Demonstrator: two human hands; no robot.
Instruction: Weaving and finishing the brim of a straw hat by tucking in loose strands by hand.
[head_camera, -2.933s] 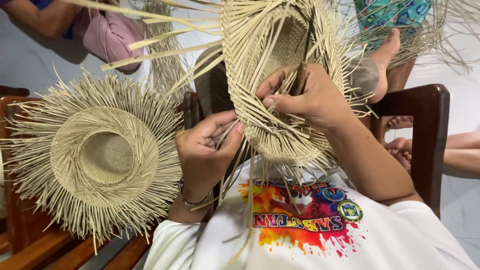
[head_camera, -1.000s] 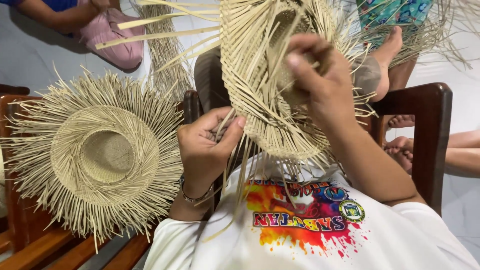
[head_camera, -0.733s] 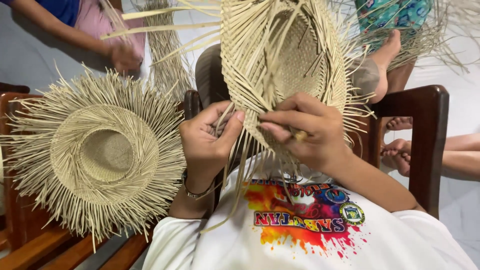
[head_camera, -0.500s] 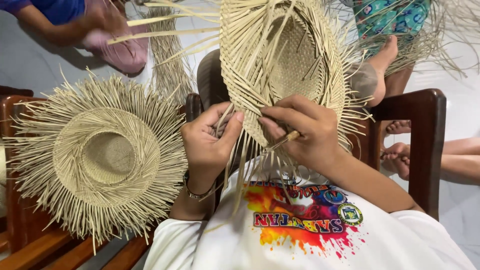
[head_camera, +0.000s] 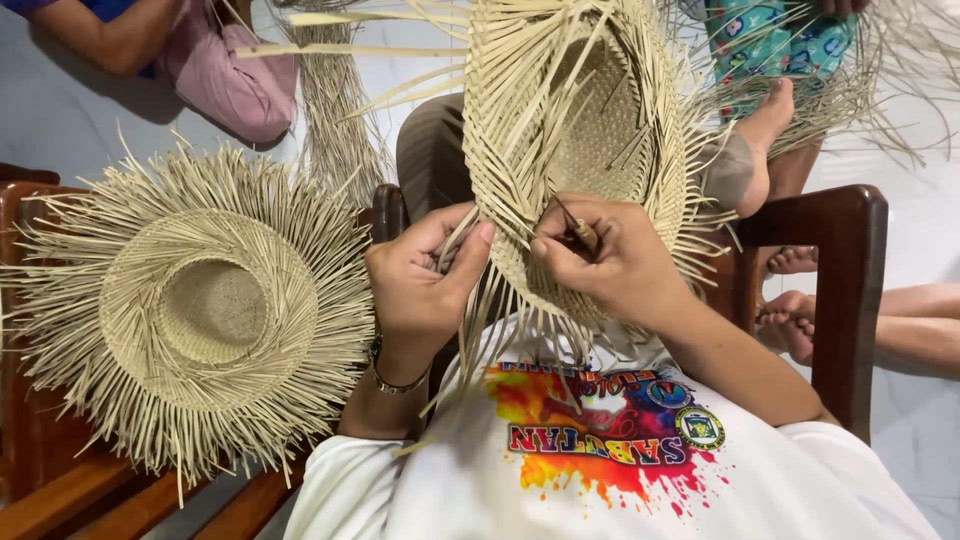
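I hold a half-woven straw hat (head_camera: 590, 120) upright in front of my chest, its loose strands fanning out around the brim. My left hand (head_camera: 425, 275) pinches several straw strands at the hat's lower left edge. My right hand (head_camera: 610, 260) is closed on a thin dark pointed tool with a wooden handle (head_camera: 578, 232), its tip pushed into the weave at the brim. A bracelet sits on my left wrist.
A second unfinished straw hat (head_camera: 200, 310) lies on a wooden bench (head_camera: 50, 480) to my left. Wooden chair arms (head_camera: 850, 290) flank my lap. Other people sit around: an arm and pink cloth (head_camera: 210, 70) top left, bare feet (head_camera: 790, 310) and more straw on the right.
My right hand came down from the hat's upper crown to the lower brim and now works the tool there. My left hand stays at the brim. The person at top left shifted.
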